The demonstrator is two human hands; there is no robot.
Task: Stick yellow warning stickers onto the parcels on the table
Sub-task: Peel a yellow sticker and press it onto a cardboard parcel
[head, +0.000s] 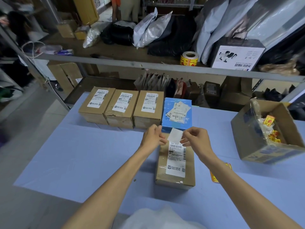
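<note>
A brown parcel (pixel 175 164) with a white shipping label lies on the blue table (pixel 82 154) in front of me. Both hands hover over its far end. My right hand (pixel 196 140) pinches a white paper slip (pixel 175 137), seemingly a sticker's backing side. My left hand (pixel 152 137) has its fingers curled by the slip's left edge; whether it holds it I cannot tell. Three brown parcels (pixel 121 108) and a blue parcel (pixel 177 113) stand in a row behind. Yellow stickers (pixel 214 176) lie right of the near parcel.
An open cardboard box (pixel 264 129) holding yellow sticker scraps sits at the table's right. A roll of yellow stickers (pixel 189 58) stands on the metal shelf (pixel 148 65) behind, among bags and boxes. A person stands far back.
</note>
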